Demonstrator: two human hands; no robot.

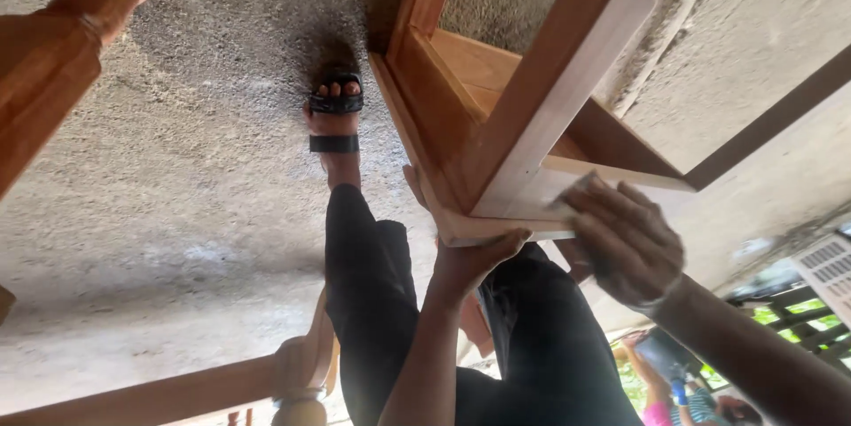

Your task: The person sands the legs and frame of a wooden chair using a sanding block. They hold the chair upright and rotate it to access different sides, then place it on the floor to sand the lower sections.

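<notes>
An unvarnished wooden table frame (496,125) is tipped on the concrete floor, one square leg (567,62) pointing toward me. My left hand (474,259) grips the near corner of the frame from below, thumb along its edge. My right hand (625,240) presses a small grey sanding sheet (574,191) flat against the pale side rail (612,182) beside that leg. My legs in black trousers (372,284) stand behind the frame, and one foot in a black sandal (334,107) is planted on the floor.
A turned reddish-brown wooden leg (62,54) crosses the top left, and another turned wooden piece (177,390) lies at the bottom left. Rough grey concrete floor (195,178) fills the left. Another person's arm (651,377) shows at the bottom right, near a white grille (824,266).
</notes>
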